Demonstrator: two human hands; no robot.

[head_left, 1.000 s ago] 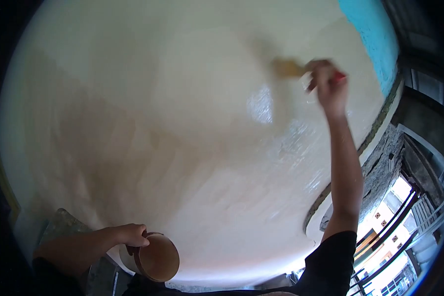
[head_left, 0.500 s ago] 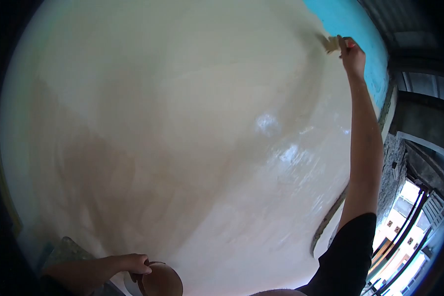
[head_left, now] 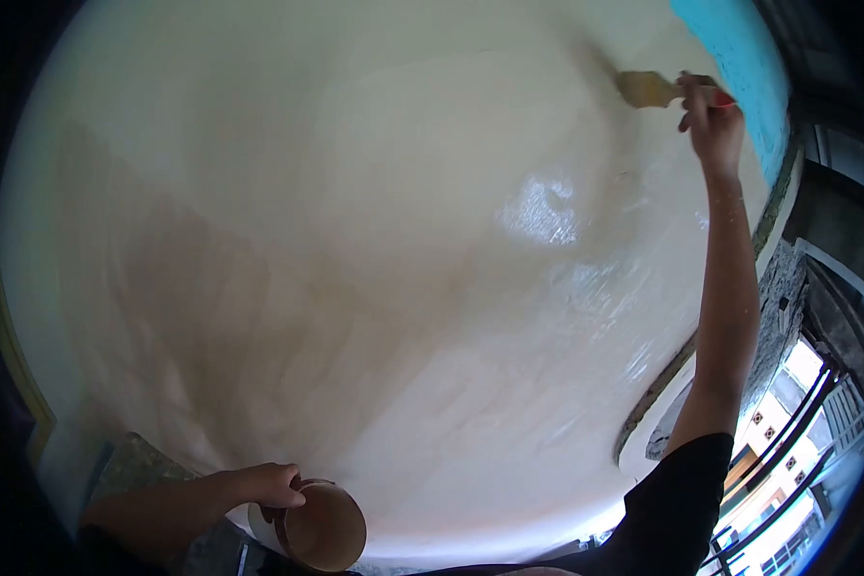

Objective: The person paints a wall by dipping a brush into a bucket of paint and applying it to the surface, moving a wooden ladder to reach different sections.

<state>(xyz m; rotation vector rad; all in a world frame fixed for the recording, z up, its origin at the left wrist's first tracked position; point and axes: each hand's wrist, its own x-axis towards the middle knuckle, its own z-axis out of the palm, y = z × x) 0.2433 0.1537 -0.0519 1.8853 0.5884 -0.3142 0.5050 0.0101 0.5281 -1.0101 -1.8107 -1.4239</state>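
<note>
— Start close in. What's the left hand doing, down at about seven o'clock?

— It is closed on the rim of a small paint pot, held low by the body. Same grip as a second ago; the pot has barely shifted.

— And farther out?

— The right arm is stretched up toward one o'clock. The right hand is closed round the red handle of a brush, bristles on the cream wall. Half a second ago the brush was higher, right at the edge of the turquoise strip; now it has dropped back a little and sits just beside that strip.

— Meaning?

— My guess: the stroke is working along the border of the cream. A wet sheen shows below the brush, around two o'clock.

— Any label or writing?

— None I can read, on pot or brush.
</note>
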